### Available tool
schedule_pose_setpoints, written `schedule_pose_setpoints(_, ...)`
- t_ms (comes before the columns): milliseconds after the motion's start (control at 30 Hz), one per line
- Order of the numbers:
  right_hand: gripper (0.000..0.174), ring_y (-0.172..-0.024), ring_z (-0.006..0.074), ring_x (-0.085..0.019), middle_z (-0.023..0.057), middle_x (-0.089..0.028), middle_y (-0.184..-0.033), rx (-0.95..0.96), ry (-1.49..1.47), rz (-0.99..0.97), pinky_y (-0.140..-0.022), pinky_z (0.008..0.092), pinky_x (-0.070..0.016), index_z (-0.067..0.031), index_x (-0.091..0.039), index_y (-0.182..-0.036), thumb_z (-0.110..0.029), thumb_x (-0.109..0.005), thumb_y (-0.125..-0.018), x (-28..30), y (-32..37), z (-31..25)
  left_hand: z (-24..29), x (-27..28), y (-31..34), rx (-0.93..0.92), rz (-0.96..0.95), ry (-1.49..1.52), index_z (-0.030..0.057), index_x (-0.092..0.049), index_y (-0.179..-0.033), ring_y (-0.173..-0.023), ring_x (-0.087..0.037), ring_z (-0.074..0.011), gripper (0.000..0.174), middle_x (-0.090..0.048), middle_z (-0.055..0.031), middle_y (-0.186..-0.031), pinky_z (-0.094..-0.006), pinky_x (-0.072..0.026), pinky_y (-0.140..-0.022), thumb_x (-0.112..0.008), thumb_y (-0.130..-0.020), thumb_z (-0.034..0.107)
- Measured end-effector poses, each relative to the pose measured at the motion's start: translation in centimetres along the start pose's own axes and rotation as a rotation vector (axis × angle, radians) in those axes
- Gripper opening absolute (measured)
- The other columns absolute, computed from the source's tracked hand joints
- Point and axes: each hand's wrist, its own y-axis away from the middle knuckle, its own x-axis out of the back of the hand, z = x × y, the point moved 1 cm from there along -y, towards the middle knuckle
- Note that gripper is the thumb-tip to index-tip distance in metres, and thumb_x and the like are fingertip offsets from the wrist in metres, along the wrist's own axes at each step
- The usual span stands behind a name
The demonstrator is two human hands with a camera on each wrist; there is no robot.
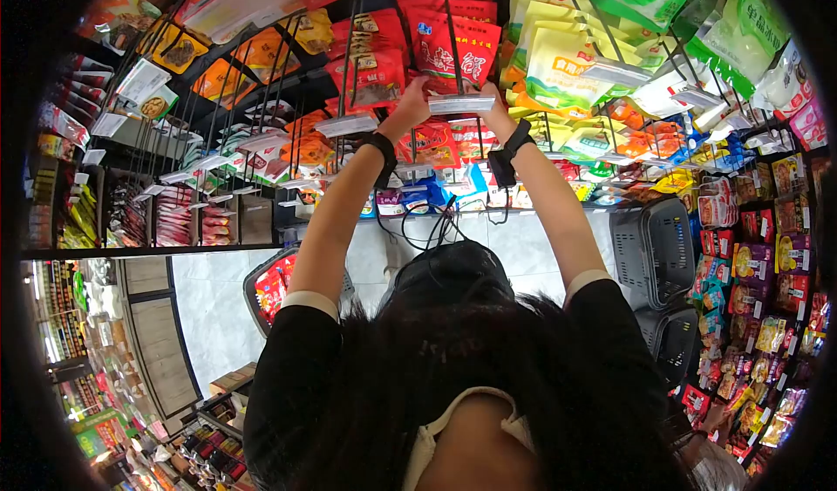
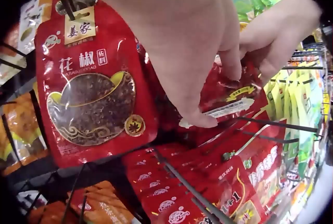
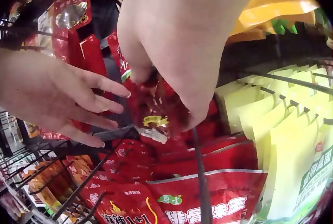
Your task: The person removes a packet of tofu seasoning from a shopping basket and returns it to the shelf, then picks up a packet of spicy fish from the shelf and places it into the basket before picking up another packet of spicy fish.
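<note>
A red seasoning pouch (image 1: 453, 48) with white characters hangs on a rack hook between my two hands. My right hand (image 1: 499, 116) grips a red pouch at its edge; in the right wrist view its fingers curl round the crinkled, shiny pouch (image 3: 156, 112), which bears a small yellow label. My left hand (image 3: 57, 96) is on the other side with fingers straight and spread, the tips right by the same pouch. In the left wrist view the left hand (image 2: 182, 41) overlaps the pouch, and its fingertips lie near a white strip along it.
A red Sichuan pepper pouch (image 2: 93, 94) hangs left of my left hand. More red pouches (image 3: 208, 193) hang below, and pale yellow packets (image 3: 281, 130) to the right. Metal hooks with price-tag holders (image 1: 462, 104) stick out. Dark shopping baskets (image 1: 652, 251) stand on the floor.
</note>
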Motion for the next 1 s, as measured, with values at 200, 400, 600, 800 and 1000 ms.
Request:
schedule_pose_setpoints(200,0.029,-0.066,0.0236,-0.057,0.0166,-0.062,-0.072,0.146,0.027,-0.015,-0.065,0.0364,-0.0440,0.0026,-0.060,-0.087,-0.024,-0.063,-0.077,1.4,-0.9,2.6,0.4,2.7,0.5,0.211,0.077,-0.086,-0.0093,-0.025,-0.127,-0.116,-0.043,-0.0263,0.092,-0.041,-0.0227,-0.125,-0.0329,-0.0364,-0.095,-0.078,-0.064,0.032)
schedule_pose_setpoints(400,0.037,-0.069,0.0248,-0.058,0.0195,-0.062,-0.078,0.121,0.117,-0.077,-0.066,0.0358,-0.0438,0.0020,-0.060,-0.094,-0.031,-0.062,-0.077,2.1,-0.4,2.4,5.7,4.1,3.1,0.408,-0.186,0.378,-0.0042,-0.042,-0.120,-0.109,-0.048,-0.0181,0.071,-0.054,-0.0154,-0.111,-0.0294,-0.0389,-0.090,-0.075,-0.068,0.031)
schedule_pose_setpoints(600,0.025,-0.085,0.0115,-0.055,0.0062,-0.062,-0.097,-0.015,0.045,-0.183,-0.077,0.0269,-0.0433,0.0024,-0.058,-0.102,-0.015,-0.055,-0.085,1.8,2.9,-1.9,9.3,4.1,4.8,0.639,-0.184,0.677,0.0034,-0.057,-0.108,-0.075,-0.055,-0.0093,0.046,-0.061,-0.0033,-0.088,-0.0234,-0.0428,-0.063,-0.072,-0.073,0.030)
schedule_pose_setpoints(800,0.030,-0.095,0.0150,-0.053,0.0083,-0.060,-0.106,0.012,0.164,-0.192,-0.083,0.0286,-0.0409,0.0008,-0.053,-0.111,-0.015,-0.053,-0.086,2.1,4.8,-2.4,6.0,2.0,4.2,0.544,-0.326,0.588,0.0056,-0.052,-0.111,-0.082,-0.051,-0.0099,0.039,-0.056,-0.0015,-0.099,-0.0250,-0.0411,-0.072,-0.066,-0.079,0.022)
schedule_pose_setpoints(1000,0.032,-0.092,0.0162,-0.054,0.0082,-0.061,-0.102,-0.007,0.191,-0.189,-0.082,0.0293,-0.0408,0.0008,-0.053,-0.110,-0.019,-0.054,-0.086,2.8,5.5,-2.3,10.5,1.2,5.8,0.506,-0.236,0.656,0.0049,-0.044,-0.119,-0.106,-0.050,-0.0164,0.046,-0.051,-0.0063,-0.118,-0.0305,-0.0415,-0.091,-0.066,-0.079,0.016)
